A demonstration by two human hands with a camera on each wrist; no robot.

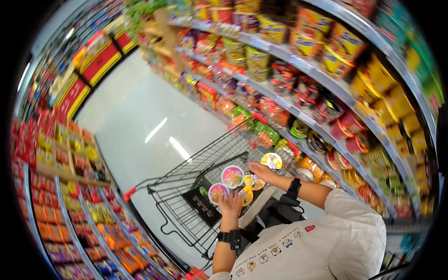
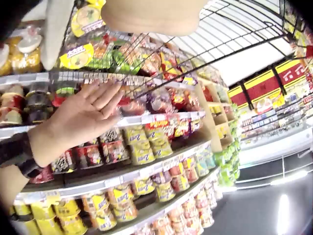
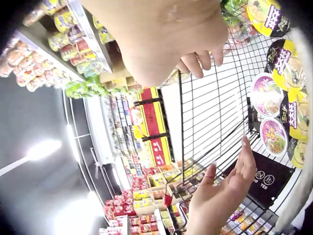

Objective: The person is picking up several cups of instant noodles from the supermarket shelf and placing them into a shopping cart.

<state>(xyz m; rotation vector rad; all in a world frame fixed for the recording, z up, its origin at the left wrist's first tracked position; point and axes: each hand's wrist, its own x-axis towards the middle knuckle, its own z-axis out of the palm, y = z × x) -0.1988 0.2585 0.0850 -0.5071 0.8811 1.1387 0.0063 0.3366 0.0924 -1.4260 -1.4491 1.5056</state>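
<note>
Both hands are over a wire shopping cart (image 1: 170,196). Two instant noodle cups with pink-and-white lids (image 1: 232,176) (image 3: 273,139) stand side by side in it, beside several yellow-and-black lidded cups (image 1: 271,161) (image 3: 296,117). My left hand (image 1: 229,204) holds nothing; in the right wrist view its fingers (image 3: 246,164) are loosely extended near the lower pink cup. To the right, my right hand (image 1: 263,173) hovers by the yellow cups, also holding nothing. The left wrist view shows its palm (image 2: 80,117) turned up, with the fingers relaxed.
Shelves (image 1: 298,63) of noodle cups and packets run close along the right. More snack shelves (image 1: 56,186) line the left side. A pale aisle floor (image 1: 135,102) stretches ahead toward red-and-yellow display signs (image 1: 98,63). A black panel (image 1: 200,200) is on the cart's side.
</note>
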